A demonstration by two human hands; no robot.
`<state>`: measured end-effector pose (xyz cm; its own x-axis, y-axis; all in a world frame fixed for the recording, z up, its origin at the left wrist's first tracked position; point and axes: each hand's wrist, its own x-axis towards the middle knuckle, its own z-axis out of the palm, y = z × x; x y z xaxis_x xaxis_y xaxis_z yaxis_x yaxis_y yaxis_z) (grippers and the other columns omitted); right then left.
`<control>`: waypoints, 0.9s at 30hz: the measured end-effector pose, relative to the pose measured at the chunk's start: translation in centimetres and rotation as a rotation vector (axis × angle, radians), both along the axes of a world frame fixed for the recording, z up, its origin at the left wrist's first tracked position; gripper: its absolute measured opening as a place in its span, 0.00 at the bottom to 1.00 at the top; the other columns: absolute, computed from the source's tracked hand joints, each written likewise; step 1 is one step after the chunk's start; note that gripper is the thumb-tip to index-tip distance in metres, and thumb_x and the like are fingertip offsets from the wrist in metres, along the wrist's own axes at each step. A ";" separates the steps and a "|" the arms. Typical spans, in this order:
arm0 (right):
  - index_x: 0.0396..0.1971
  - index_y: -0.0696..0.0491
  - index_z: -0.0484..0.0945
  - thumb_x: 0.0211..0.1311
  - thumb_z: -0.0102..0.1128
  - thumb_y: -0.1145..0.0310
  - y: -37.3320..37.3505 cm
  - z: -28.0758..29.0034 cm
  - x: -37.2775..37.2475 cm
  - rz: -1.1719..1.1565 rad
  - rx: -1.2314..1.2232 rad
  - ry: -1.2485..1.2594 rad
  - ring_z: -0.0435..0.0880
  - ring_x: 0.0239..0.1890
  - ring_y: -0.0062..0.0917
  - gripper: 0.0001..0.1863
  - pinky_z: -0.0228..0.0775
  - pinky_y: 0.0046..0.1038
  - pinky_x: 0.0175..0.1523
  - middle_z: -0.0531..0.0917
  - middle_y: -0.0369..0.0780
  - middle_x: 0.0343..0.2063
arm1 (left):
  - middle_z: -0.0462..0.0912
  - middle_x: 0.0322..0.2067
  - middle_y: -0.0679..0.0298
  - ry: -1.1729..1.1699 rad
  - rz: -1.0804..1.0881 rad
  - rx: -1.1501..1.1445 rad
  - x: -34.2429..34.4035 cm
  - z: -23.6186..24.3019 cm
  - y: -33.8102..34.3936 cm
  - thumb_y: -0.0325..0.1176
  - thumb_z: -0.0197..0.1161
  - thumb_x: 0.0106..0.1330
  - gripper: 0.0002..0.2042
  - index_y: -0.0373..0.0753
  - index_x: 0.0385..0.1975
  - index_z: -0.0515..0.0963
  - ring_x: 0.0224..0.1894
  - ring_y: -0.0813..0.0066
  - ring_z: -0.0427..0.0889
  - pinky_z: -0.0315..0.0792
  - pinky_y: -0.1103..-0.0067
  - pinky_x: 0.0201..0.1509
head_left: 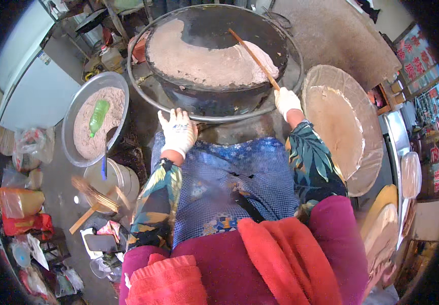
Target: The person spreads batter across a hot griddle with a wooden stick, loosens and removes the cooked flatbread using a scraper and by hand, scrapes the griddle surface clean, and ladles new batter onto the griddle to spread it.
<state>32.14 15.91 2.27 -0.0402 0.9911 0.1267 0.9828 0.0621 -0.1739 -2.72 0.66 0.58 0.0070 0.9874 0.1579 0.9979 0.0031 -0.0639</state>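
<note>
My right hand (286, 103), in a white glove, is wrapped round the near end of a long wooden stick (252, 55). The stick slants up and left across a big round black griddle (214, 33). Pinkish-brown batter (194, 60) covers the griddle's left and front part and lies thicker along the right, under the stick; the back middle shows bare black. My left hand (180, 131), also gloved, rests with fingers spread at the front of the metal ring (219, 120) that circles the griddle.
At left, a basin (67, 127) of pinkish batter or meal holds a green bottle (98, 118). Below it stand a bucket (134, 178) and a straw whisk broom (97, 195). On the right, a large round cloth-lined tray (370, 127) carries a thin brown sheet (333, 129).
</note>
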 end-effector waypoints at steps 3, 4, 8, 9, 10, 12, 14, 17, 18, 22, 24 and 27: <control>0.39 0.57 0.74 0.70 0.43 0.52 -2.2 1.3 -3.3 0.115 -0.079 0.007 0.82 0.39 0.52 0.21 0.72 0.50 0.47 0.83 0.55 0.33 | 0.70 0.63 0.53 0.006 0.072 -0.046 -2.2 0.4 -0.4 0.46 0.59 0.59 0.28 0.34 0.57 0.71 0.67 0.56 0.65 0.39 0.41 0.69; 0.38 0.57 0.74 0.70 0.43 0.51 -4.0 1.6 -3.2 0.186 -0.139 -0.059 0.82 0.39 0.51 0.21 0.73 0.50 0.47 0.83 0.55 0.34 | 0.69 0.63 0.53 -0.008 0.097 -0.078 -2.2 0.5 -0.7 0.45 0.58 0.60 0.28 0.35 0.57 0.71 0.67 0.56 0.64 0.39 0.41 0.70; 0.38 0.57 0.77 0.70 0.42 0.51 -1.3 1.2 1.0 -0.030 -0.022 -0.031 0.82 0.40 0.52 0.23 0.73 0.48 0.46 0.83 0.55 0.34 | 0.68 0.64 0.58 -0.046 0.115 -0.041 -3.7 1.4 0.8 0.45 0.58 0.60 0.26 0.39 0.57 0.72 0.68 0.58 0.62 0.41 0.40 0.69; 0.37 0.56 0.76 0.71 0.42 0.51 -1.3 2.5 -0.3 -0.019 -0.069 -0.004 0.82 0.38 0.53 0.23 0.73 0.49 0.46 0.83 0.56 0.33 | 0.70 0.62 0.59 -0.042 0.153 0.024 -4.6 0.5 0.8 0.44 0.59 0.59 0.23 0.42 0.54 0.75 0.66 0.59 0.64 0.45 0.39 0.67; 0.38 0.57 0.76 0.71 0.42 0.51 -1.5 2.7 -1.4 0.029 -0.067 0.015 0.82 0.38 0.53 0.22 0.73 0.49 0.46 0.83 0.56 0.32 | 0.72 0.58 0.60 -0.029 0.163 0.055 -5.0 0.6 0.6 0.44 0.59 0.59 0.21 0.43 0.51 0.76 0.64 0.60 0.67 0.47 0.39 0.65; 0.40 0.57 0.74 0.69 0.44 0.51 -4.0 2.3 -2.5 0.097 -0.129 0.025 0.81 0.39 0.55 0.22 0.72 0.50 0.48 0.82 0.58 0.32 | 0.78 0.47 0.63 -0.113 0.112 0.058 -2.9 2.4 0.0 0.43 0.60 0.57 0.15 0.46 0.42 0.78 0.56 0.62 0.73 0.54 0.40 0.60; 0.40 0.56 0.75 0.69 0.45 0.50 -5.9 1.7 -2.8 0.208 -0.207 -0.047 0.81 0.39 0.55 0.22 0.72 0.51 0.46 0.82 0.58 0.32 | 0.79 0.43 0.61 -0.261 -0.046 0.086 1.0 4.0 -0.5 0.43 0.60 0.57 0.13 0.44 0.38 0.76 0.54 0.62 0.74 0.56 0.44 0.58; 0.39 0.56 0.75 0.70 0.45 0.50 -3.3 0.3 0.0 0.016 -0.144 0.010 0.81 0.38 0.55 0.21 0.72 0.51 0.46 0.82 0.58 0.32 | 0.76 0.54 0.56 -0.185 -0.118 0.055 4.5 0.6 -0.5 0.47 0.58 0.59 0.24 0.38 0.51 0.75 0.63 0.58 0.69 0.43 0.40 0.67; 0.38 0.56 0.76 0.70 0.45 0.51 -2.2 1.4 0.3 -0.012 -0.103 0.000 0.81 0.38 0.55 0.22 0.72 0.51 0.45 0.82 0.57 0.32 | 0.76 0.54 0.56 -0.184 -0.119 0.060 4.5 0.8 -0.5 0.47 0.58 0.59 0.24 0.38 0.51 0.75 0.63 0.58 0.69 0.43 0.40 0.67; 0.38 0.56 0.74 0.71 0.42 0.51 -2.0 2.4 -2.2 0.103 -0.061 -0.084 0.81 0.38 0.55 0.22 0.72 0.51 0.45 0.82 0.57 0.32 | 0.74 0.57 0.53 -0.051 -0.070 -0.011 3.2 1.5 -0.3 0.47 0.59 0.59 0.27 0.35 0.54 0.74 0.65 0.57 0.67 0.36 0.39 0.69; 0.38 0.56 0.72 0.71 0.42 0.51 -2.3 1.3 -2.1 0.131 -0.103 -0.125 0.82 0.37 0.53 0.21 0.73 0.50 0.45 0.83 0.54 0.31 | 0.75 0.57 0.54 -0.062 -0.041 -0.059 2.6 2.1 0.1 0.47 0.59 0.59 0.27 0.35 0.53 0.74 0.65 0.57 0.67 0.36 0.39 0.69; 0.38 0.55 0.73 0.71 0.43 0.51 -0.2 0.7 -0.3 -0.019 -0.009 -0.038 0.81 0.38 0.55 0.21 0.71 0.51 0.45 0.82 0.57 0.32 | 0.76 0.55 0.54 -0.020 -0.045 0.009 2.1 1.7 0.5 0.47 0.59 0.59 0.26 0.35 0.51 0.75 0.64 0.58 0.68 0.36 0.39 0.69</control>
<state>31.81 15.67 2.92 -0.0255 0.9929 0.1161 0.9897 0.0414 -0.1373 -0.60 1.18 2.25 0.0483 0.9848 0.1670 0.9982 -0.0414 -0.0443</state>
